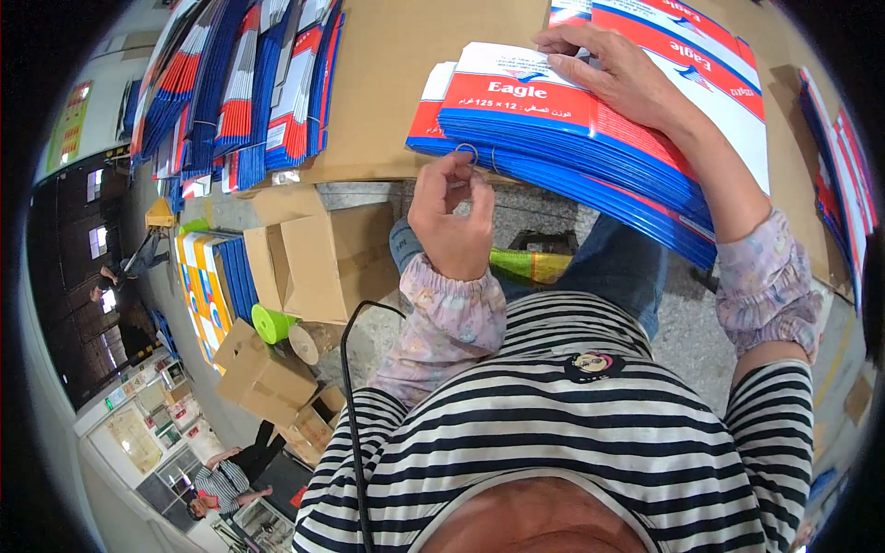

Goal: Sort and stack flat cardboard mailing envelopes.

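A stack of flat folded cartons (590,147) in red, white and blue lies at the near edge of the table. My right hand (622,78) rests on top of it, fingers stretched over the upper carton. Just off the stack's near left corner, my left hand (452,212) is closed, its thumb and fingertips pinching a thin rubber band (468,147). The band forms a small loop against the blue carton edges. Another thin strand shows on those edges just to its right; whether it is the same band I cannot tell.
Several bundles of similar cartons (249,92) stand on the brown table (396,55) at the left. More cartons (843,175) lie at the far right. Below the table are an open cardboard box (309,258) and a green roll (272,324). Another person (221,484) is at lower left.
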### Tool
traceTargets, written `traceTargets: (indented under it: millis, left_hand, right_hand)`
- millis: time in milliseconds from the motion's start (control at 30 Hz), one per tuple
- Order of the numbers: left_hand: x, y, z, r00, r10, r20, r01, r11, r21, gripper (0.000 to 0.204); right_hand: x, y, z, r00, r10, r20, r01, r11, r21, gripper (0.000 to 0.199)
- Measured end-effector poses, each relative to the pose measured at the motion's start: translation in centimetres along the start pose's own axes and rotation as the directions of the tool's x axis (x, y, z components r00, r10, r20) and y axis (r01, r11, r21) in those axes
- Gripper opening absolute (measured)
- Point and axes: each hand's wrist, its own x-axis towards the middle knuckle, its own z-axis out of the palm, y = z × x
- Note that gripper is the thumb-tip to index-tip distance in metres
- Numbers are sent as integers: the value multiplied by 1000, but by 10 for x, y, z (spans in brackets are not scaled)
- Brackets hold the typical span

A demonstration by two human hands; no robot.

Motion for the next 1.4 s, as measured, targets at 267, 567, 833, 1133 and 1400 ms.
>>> traceTargets:
  millis: [267, 567, 833, 1133, 1400]
  left_hand:
    - [3, 13, 5, 988, 147, 53, -156, 961, 230, 14]
    - [10, 25, 2, 929, 340, 147, -365, 777, 513, 8]
    - [7, 27, 9, 934, 335, 125, -347, 761, 548, 11]
    - [13, 24, -2, 965, 200, 168, -253, 874, 414, 7]
    - [9, 10, -5, 971, 141, 193, -180, 962, 205, 12]
  right_hand:
    - [-2, 6, -3, 1000, 1, -28, -3, 998, -61, 36]
    - [1, -6, -5, 997, -65, -44, 67, 997, 45, 29]
    - [-5, -24, -8, 994, 110, -11, -109, 993, 54, 32]
    - [0, 1, -5, 999, -30, -20, 31, 999, 42, 36]
    - [-7, -4, -8, 998, 70, 4, -71, 997, 30, 35]
